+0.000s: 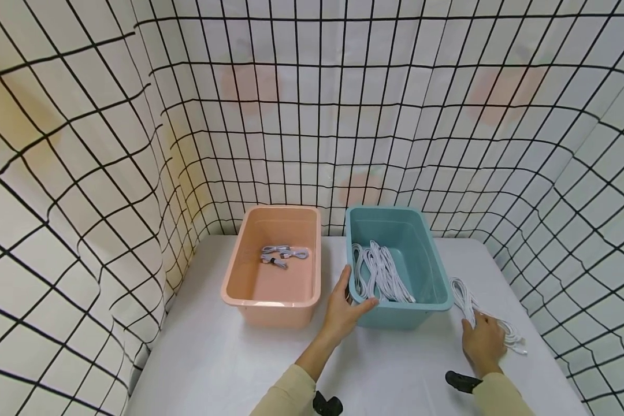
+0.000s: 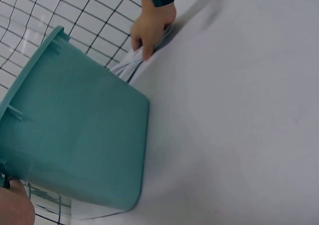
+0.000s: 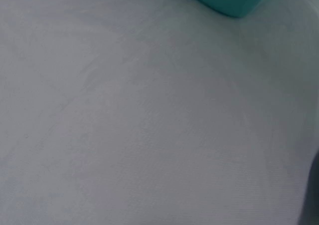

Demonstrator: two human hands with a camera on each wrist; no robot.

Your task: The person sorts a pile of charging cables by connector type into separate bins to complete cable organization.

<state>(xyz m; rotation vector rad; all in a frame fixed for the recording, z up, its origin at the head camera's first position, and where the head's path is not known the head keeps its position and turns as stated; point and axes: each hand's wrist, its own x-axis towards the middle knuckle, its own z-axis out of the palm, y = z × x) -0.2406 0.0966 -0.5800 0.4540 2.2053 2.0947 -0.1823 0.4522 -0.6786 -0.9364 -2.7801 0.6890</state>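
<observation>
My left hand [image 1: 341, 312] grips the near left corner of a teal plastic bin [image 1: 411, 315], thumb at the front rim and fingers along the left side. Inside that bin lie several bundles of white cable [image 1: 379, 271]. To the bin's right, my right hand [image 1: 485, 341] holds a looped white cable bundle [image 1: 463, 294] against the table; its loops show on both sides of the hand. The left wrist view shows the right hand [image 2: 149, 30] with its fingers down around the white cable [image 2: 128, 63]. The right wrist view does not show the hand.
Left of the teal bin stands a peach plastic bin [image 1: 278, 312] with a few small cable bundles [image 1: 286, 254] in it. Both bins sit on a white-covered table [image 1: 203, 358]. Black wire mesh [image 1: 319, 115] encloses the back and both sides.
</observation>
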